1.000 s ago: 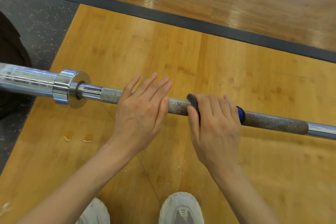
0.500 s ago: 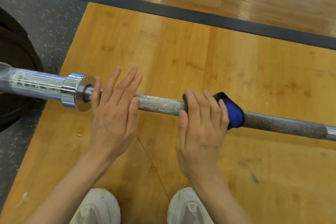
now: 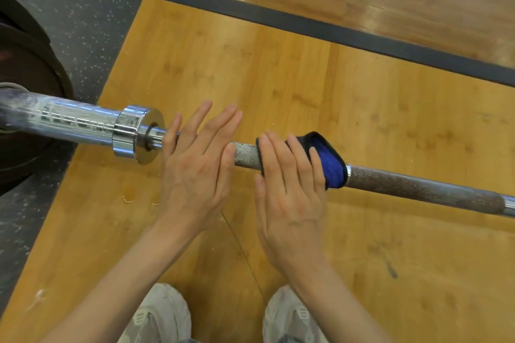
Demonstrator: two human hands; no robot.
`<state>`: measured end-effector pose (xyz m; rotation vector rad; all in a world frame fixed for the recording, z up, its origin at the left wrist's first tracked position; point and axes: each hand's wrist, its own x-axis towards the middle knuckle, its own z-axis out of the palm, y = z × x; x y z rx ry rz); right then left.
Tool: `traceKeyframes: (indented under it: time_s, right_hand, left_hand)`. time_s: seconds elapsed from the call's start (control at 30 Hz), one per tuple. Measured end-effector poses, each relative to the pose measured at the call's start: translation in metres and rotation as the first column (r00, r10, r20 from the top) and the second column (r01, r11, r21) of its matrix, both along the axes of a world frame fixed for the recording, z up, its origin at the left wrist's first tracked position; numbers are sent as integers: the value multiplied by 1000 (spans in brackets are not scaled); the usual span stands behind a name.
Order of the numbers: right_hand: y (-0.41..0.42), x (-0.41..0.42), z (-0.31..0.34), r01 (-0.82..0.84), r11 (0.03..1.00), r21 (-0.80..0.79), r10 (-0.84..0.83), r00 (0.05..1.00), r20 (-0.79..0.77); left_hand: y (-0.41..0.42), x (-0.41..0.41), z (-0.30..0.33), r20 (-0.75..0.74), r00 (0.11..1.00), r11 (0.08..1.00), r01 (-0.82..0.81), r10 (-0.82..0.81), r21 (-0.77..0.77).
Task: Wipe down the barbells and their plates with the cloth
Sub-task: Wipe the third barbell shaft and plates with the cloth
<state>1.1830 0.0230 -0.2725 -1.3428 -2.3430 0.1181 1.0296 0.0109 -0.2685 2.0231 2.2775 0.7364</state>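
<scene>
A barbell runs across the head view, with a chrome sleeve (image 3: pixel 69 120), a chrome collar (image 3: pixel 136 133) and a knurled, partly rusty shaft (image 3: pixel 418 189). My left hand (image 3: pixel 195 175) rests flat on the shaft just right of the collar, fingers straight. My right hand (image 3: pixel 289 198) presses a blue cloth with a dark edge (image 3: pixel 331 161) onto the shaft, fingers laid straight over it. The cloth drapes over the bar and sticks out past my little finger. Black plates (image 3: pixel 25 92) sit on the sleeve at the far left, partly cut off by the frame.
The bar lies over a bamboo-coloured wooden platform (image 3: pixel 278 78). Speckled black rubber flooring (image 3: pixel 92 17) is at the left, and a dark strip (image 3: pixel 306 22) crosses behind the platform. My two grey shoes (image 3: pixel 158 317) (image 3: pixel 289 317) stand just below the bar.
My left hand has slid left along the shaft to the collar. My right hand's fingers have flattened over the cloth, and more of its blue face shows at the right.
</scene>
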Motion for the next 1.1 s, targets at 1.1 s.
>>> traceKeyframes:
  time_s: [1.1]
  right_hand:
    - [16, -10, 19, -24, 998, -65, 26, 999, 31]
  left_hand:
    - [1, -4, 3, 39, 999, 1000, 31, -31, 2]
